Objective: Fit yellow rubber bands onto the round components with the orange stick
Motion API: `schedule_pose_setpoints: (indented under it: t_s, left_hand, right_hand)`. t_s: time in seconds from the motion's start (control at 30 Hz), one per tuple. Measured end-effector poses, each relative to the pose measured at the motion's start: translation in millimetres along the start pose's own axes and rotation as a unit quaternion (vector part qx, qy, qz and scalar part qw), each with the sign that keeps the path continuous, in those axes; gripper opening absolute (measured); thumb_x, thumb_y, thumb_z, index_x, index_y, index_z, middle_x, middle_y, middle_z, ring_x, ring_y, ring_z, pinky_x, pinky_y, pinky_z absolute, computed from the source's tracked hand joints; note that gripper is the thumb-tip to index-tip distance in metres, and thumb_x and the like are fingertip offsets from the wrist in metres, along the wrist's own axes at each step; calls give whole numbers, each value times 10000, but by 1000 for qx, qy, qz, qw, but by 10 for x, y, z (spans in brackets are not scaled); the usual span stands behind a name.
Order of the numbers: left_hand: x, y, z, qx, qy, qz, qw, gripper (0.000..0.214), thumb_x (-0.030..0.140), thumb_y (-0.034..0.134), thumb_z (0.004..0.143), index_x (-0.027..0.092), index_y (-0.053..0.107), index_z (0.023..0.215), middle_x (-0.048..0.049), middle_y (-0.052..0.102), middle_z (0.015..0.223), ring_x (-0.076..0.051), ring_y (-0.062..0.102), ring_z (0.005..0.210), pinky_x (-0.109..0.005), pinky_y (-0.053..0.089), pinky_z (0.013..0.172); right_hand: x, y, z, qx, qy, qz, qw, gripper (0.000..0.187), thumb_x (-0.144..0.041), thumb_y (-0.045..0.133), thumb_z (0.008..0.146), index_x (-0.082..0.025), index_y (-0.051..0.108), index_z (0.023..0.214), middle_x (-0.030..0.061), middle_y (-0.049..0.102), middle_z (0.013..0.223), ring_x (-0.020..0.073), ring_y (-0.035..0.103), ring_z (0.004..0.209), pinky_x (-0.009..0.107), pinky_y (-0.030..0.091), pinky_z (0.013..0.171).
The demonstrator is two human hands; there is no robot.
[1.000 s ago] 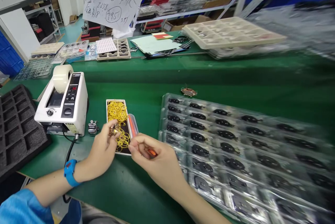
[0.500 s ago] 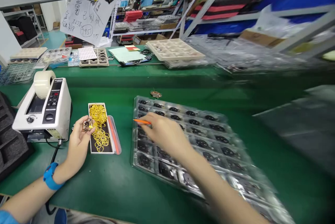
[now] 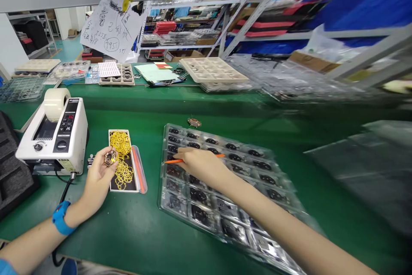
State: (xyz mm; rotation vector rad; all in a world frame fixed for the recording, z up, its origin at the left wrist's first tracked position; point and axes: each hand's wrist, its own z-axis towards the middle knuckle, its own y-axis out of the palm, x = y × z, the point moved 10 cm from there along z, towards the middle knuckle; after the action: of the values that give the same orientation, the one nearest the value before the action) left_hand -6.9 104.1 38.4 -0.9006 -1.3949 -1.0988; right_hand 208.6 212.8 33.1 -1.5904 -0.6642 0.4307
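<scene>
A person's right hand point(image 3: 199, 164) rests over the near-left cells of a clear blister tray point(image 3: 161, 197) of dark round parts, fingers pinched together on a thin orange stick point(image 3: 172, 161) whose tip points at the tray's left edge. Left of the tray, the left hand point(image 3: 98, 176) holds a small round metal part point(image 3: 110, 158) clamped in its fingertips, above a narrow box of yellow rings point(image 3: 119, 131). The work seems to be at a tray cell; the close-set pockets call for a steady tip.

The hanging paper sheet point(image 3: 111, 26) has hand-written signs and the numbers 2258 and a circled 795. The tape dispenser point(image 3: 53, 137) shows red numbers too small to read.
</scene>
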Motion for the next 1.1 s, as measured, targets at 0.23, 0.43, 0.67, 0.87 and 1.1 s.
schedule_pose_setpoints:
  t_s: [0.23, 0.43, 0.67, 0.87, 1.1]
  left_hand:
    - [32, 21, 22, -3, 3, 0, 1000, 385, 311, 669, 781, 183, 568, 1130, -103, 644, 1209, -236, 600, 1146, -381, 480, 994]
    - [46, 54, 16, -12, -10, 0, 1000, 404, 336, 694, 757, 183, 583, 1113, -96, 652, 1198, -243, 593, 1157, -387, 470, 1008]
    - [-56, 90, 17, -31, -110, -86, 990, 412, 260, 696, 720, 173, 576, 1104, -98, 683, 1140, -273, 642, 1109, -449, 497, 996]
    - [-49, 187, -12, -62, -145, -135, 978, 439, 148, 663, 661, 182, 577, 1090, -59, 706, 1074, -248, 662, 1084, -447, 457, 1045]
    - [-72, 257, -17, -92, -137, -151, 975, 462, 104, 694, 658, 199, 569, 1092, -67, 677, 1161, -251, 639, 1122, -447, 437, 1056]
  right_hand:
    - [-142, -50, 83, -33, -6, -50, 998, 233, 44, 534, 781, -101, 707, 722, 148, 707, 800, 256, 700, 785, 278, 449, 570]
    - [-152, -46, 113, -62, -13, -49, 997, 203, 21, 557, 806, -100, 697, 722, 118, 716, 791, 215, 689, 761, 290, 481, 624]
    - [-37, -10, 125, -57, 40, -10, 998, 187, -25, 539, 821, -101, 684, 731, 126, 719, 778, 226, 692, 748, 303, 476, 643]
    - [-6, -224, 79, 23, 72, 98, 992, 258, -96, 418, 870, -134, 654, 773, 129, 711, 771, 233, 676, 665, 282, 417, 550]
    - [-560, -538, 128, 130, -35, 347, 928, 335, -304, 292, 950, -214, 539, 743, 26, 676, 763, 156, 620, 646, 246, 475, 554]
